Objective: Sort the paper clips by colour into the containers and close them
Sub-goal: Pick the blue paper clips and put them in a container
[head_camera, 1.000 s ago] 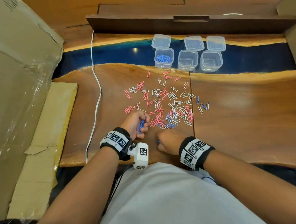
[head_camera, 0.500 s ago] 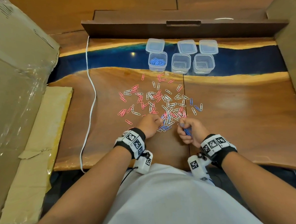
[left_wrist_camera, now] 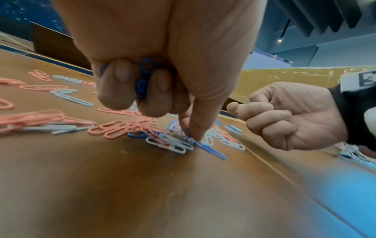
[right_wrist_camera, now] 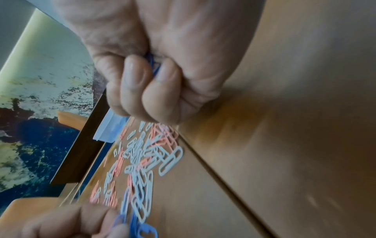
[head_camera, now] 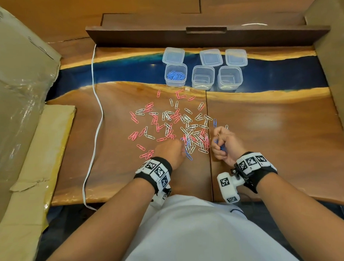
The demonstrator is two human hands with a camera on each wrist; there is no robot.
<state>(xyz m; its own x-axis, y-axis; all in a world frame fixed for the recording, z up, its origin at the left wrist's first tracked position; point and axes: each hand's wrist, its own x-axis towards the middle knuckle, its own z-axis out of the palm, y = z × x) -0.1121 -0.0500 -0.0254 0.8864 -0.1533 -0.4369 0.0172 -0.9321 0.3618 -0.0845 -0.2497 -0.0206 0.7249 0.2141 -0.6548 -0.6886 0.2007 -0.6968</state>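
Since half a second ago the right hand (head_camera: 225, 146) has shifted a little to the right of the clip heap, while the left hand (head_camera: 169, 153) has pushed forward to the heap's near edge. Left hand: outer fingers (left_wrist_camera: 117, 83) curled into the palm over a bundle of blue clips (left_wrist_camera: 142, 80); forefinger and thumb reach down and pinch one blue clip on the table (left_wrist_camera: 205, 146). Right hand: fingers (right_wrist_camera: 132, 83) folded tight into a fist, blue clips in the fist (right_wrist_camera: 151, 62) showing between them. Loose paper clips (head_camera: 178, 126): pink, white and a few blue, scattered mid-table ahead of both hands. Containers: three clear tubs in a row at the far side, all open; left tub (head_camera: 175, 74) holds blue clips, middle tub (head_camera: 203, 77) and right tub (head_camera: 230, 77). Lids: three lids (head_camera: 211, 57) lying just behind the tubs. Wooden table (head_camera: 274, 130); white cable (head_camera: 97, 121) along its left part; cardboard (head_camera: 15, 81) at left.
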